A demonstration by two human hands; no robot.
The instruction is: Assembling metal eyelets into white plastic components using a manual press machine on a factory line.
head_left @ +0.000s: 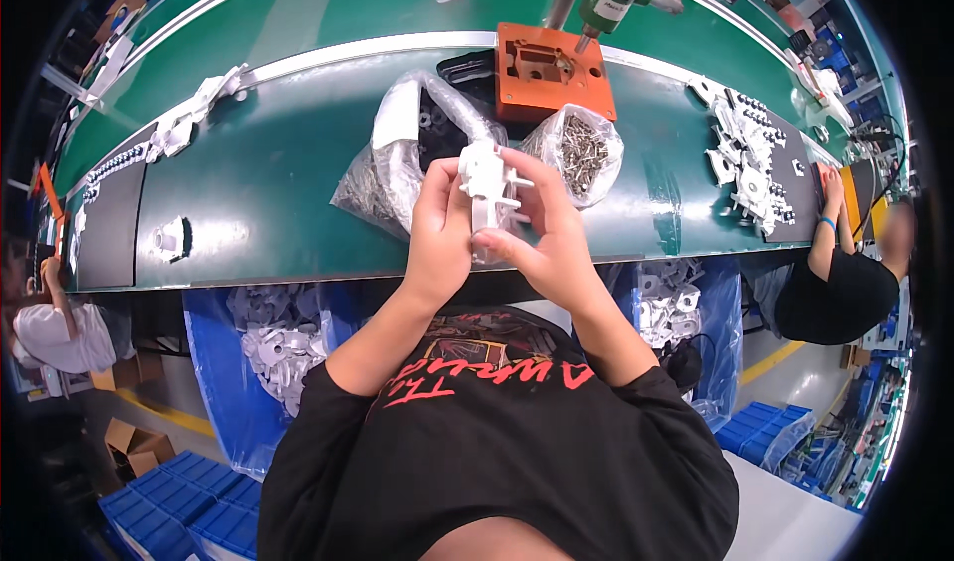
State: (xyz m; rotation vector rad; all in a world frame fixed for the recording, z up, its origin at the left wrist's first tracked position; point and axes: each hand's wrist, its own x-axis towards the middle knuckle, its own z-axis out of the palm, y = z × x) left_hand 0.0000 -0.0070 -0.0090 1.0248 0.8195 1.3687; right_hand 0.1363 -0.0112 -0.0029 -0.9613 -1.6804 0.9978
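Note:
Between my two hands, over the bench's front edge, is a white plastic part (484,175) with short pegs sticking out on its right side. My left hand (439,231) is closed on its left side. From the right, my right hand (549,225) grips the same part, with the thumb low on it and the fingers behind. Just beyond my hands lie a clear plastic bag of small dark parts (405,129) and a bag of metal screws (586,154). An orange fixture block (553,69) stands behind them, under the tip of a green drill-like machine (608,0).
White parts (750,163) are heaped at the right of the green bench (298,144); more white parts (189,114) lie at the left. Blue bins (214,352) of white pieces flank me below the edge. Co-workers (845,283) sit at both ends.

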